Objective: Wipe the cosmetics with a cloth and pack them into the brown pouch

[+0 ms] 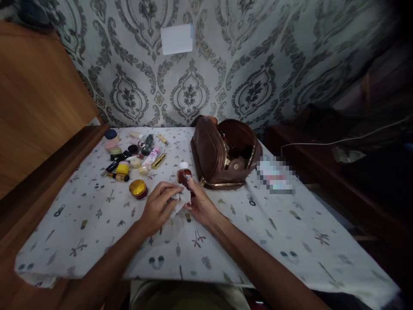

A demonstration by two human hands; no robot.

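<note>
My left hand [158, 207] is closed on a crumpled white tissue [183, 199], its fingers bent over it. The tissue lies against a small amber bottle [183, 174] with a white cap. Around the lower part of that bottle, my right hand [201, 203] is wrapped, thumb on its right side. The bottle stands upright or nearly so; its base is hidden by the hand and tissue. A gold-lidded jar [138, 188] sits on the cloth just left of my left hand. Behind my right hand stands an open brown leather bag [211, 155] with gold zips.
Several cosmetics, among them a yellow jar [122, 168], a gold tube [158, 161] and a green bottle [147, 144], lie at the back left of the patterned tablecloth [222, 258]. A blurred-out item [276, 175] lies right of the bag. A wooden panel [41, 94] rises at left.
</note>
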